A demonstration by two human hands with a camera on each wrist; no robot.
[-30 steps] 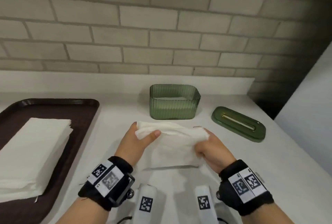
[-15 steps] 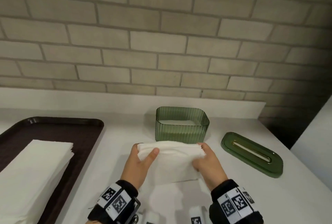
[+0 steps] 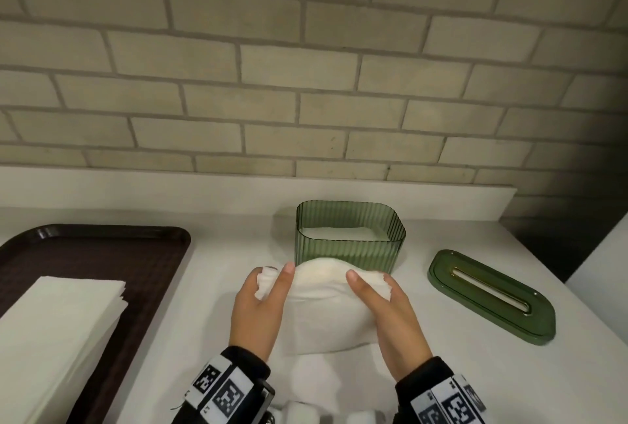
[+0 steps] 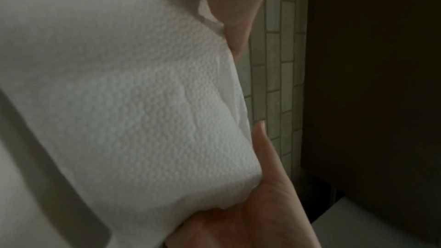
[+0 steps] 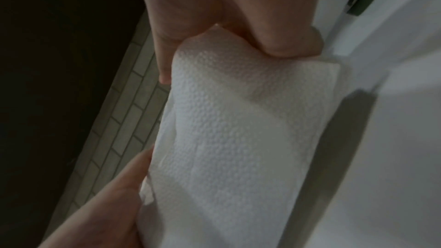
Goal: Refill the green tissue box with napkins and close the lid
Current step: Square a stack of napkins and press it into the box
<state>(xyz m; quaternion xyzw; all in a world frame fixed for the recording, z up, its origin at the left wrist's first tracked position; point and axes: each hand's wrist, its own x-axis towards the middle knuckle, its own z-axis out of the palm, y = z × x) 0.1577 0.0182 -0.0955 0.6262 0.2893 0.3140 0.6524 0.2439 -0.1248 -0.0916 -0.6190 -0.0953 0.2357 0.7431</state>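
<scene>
Both hands' fingers (image 3: 284,279) clamped on a bowed napkin wad (image 3: 324,308), box (image 3: 350,247) front partly hidden behind it.

The tissue box (image 3: 350,240) is set at 12 o'clock on the counter (image 3: 509,355), napkins inside. The lid (image 3: 491,294) is laid at 2 o'clock of a held napkin bundle (image 3: 323,308). A tray (image 3: 102,253) with a napkin stack (image 3: 57,332) is placed at 9 o'clock.

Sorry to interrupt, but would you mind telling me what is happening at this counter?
A person is refilling a ribbed green tissue box, which stands open with some white paper already inside. Their left hand and right hand each grip one end of a bowed bundle of white napkins just in front of it. The green slotted lid lies on the counter to the right.
</scene>
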